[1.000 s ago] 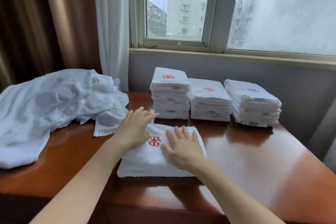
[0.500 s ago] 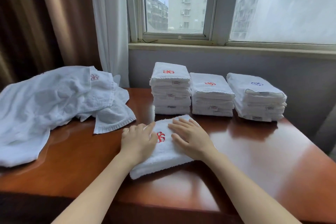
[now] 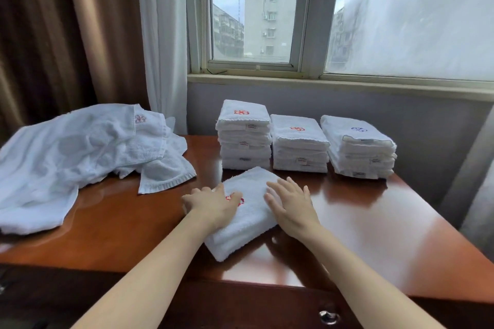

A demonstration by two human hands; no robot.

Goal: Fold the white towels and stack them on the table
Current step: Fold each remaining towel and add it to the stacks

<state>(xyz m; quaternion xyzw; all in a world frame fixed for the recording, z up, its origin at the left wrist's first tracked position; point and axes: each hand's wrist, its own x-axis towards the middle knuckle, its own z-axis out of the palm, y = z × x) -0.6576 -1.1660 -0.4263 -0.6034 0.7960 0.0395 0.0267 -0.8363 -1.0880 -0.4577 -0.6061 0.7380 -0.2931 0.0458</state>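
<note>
A folded white towel with a red emblem lies slanted on the wooden table in front of me. My left hand lies on its left side, partly over the emblem, fingers loosely bent at the towel's edge. My right hand rests flat on its right edge with straight fingers. Behind it stand three stacks of folded towels: the left stack and the middle stack with red emblems, the right stack with a blue one. A heap of unfolded white towels lies at the left.
The table stands against a grey wall below a window. Brown and white curtains hang at the left behind the heap. A metal drawer knob shows on the table's front. Bare wood stretches to the right of the folded towel.
The folded towel has turned further, its long side now running away from me at a slant. Both hands shifted with it, the right hand sliding to its right edge.
</note>
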